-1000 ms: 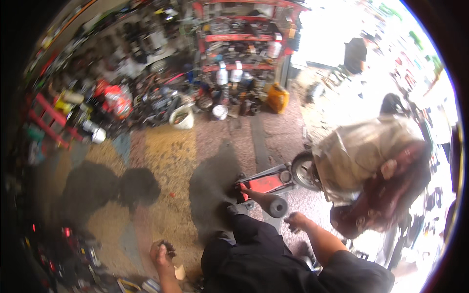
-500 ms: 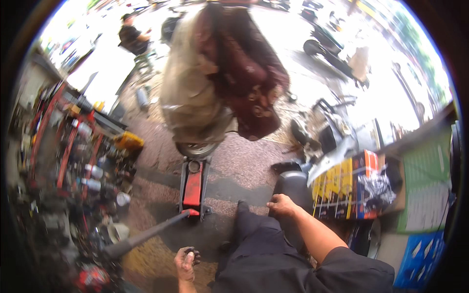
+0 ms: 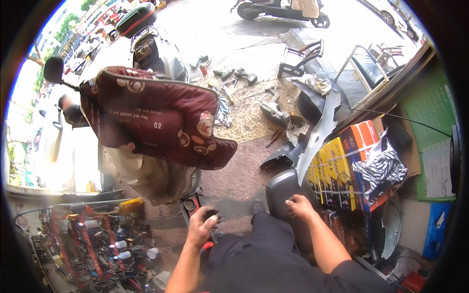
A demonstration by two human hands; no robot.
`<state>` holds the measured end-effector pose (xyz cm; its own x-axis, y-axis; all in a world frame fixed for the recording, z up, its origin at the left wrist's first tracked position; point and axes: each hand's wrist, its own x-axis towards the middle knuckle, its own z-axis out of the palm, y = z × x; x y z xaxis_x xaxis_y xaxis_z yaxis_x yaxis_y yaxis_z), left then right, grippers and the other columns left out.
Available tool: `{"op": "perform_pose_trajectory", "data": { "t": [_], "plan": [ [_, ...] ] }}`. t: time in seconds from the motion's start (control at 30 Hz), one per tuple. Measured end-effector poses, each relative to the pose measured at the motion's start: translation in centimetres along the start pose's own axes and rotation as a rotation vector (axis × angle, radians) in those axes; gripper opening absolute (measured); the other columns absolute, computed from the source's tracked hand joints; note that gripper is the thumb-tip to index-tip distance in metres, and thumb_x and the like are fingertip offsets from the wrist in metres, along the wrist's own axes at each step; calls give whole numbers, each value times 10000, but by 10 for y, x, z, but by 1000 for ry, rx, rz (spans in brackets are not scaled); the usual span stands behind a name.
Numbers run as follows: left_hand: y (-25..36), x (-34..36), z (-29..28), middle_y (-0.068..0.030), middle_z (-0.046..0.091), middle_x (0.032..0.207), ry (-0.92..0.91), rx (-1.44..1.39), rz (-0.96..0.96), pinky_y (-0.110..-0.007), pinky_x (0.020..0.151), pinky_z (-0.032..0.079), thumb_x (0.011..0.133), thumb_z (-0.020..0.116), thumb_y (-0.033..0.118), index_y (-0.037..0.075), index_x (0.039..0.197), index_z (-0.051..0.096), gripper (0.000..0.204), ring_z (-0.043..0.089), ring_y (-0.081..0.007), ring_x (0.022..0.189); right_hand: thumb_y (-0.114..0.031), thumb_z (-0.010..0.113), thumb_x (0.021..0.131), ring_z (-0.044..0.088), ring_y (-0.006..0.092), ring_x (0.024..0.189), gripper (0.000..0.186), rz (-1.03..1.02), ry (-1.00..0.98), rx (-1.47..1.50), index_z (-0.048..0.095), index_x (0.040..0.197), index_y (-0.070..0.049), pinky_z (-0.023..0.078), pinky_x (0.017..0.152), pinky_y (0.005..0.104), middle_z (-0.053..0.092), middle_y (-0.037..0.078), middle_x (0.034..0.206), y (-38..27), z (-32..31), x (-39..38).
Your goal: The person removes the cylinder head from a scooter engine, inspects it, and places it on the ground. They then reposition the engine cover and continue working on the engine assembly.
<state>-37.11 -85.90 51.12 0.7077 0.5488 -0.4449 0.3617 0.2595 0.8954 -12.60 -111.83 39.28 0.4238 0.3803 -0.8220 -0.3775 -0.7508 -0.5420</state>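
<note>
My left hand is closed round a small dark object that I cannot make out, above a red floor jack partly hidden by it. My right hand, fingers loosely curled and apparently empty, hangs over a long black seat. Ahead on the left stands a scooter with a maroon quilted apron over a crumpled translucent cover.
At the right, yellow and orange boxes stand beside loose grey body panels. Tools lie on the floor ahead near a metal stand. A red-framed parts rack is lower left. A scooter stands outside.
My view has swung right toward the bright doorway, bringing the apron-covered scooter to the left and the boxes into sight. My left hand has risen with the dark object still in it.
</note>
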Motion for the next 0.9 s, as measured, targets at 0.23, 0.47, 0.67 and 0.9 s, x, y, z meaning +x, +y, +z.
{"op": "perform_pose_trajectory", "data": {
  "t": [0.23,0.47,0.67,0.9],
  "plan": [
    [70,144,76,-165,677,1056,-440,395,-70,-349,878,497,859,688,282,-22,1145,617,423,635,-220,983,-222,597,938,625,195,592,234,117,263,356,598,985,7,516,510,317,636,119,767,50,-36,-7],
    [67,305,152,-202,663,1096,-803,436,-32,-378,910,489,854,687,344,-6,1153,613,466,635,-285,1058,-232,573,959,595,170,525,225,352,501,648,569,997,-10,491,445,291,597,90,707,60,-14,14],
    [72,470,167,-93,668,934,-772,294,-64,-319,745,503,878,671,265,5,1096,611,344,616,-157,840,-200,578,955,586,166,513,195,476,447,662,558,966,-6,487,447,295,599,90,716,-50,-3,95],
    [79,619,125,-65,647,850,-358,105,-316,-286,677,494,893,653,243,-3,1038,626,286,610,-137,761,-198,579,946,607,153,587,167,149,387,618,581,959,-32,499,518,272,600,70,740,-229,-57,273]
  ]
}}
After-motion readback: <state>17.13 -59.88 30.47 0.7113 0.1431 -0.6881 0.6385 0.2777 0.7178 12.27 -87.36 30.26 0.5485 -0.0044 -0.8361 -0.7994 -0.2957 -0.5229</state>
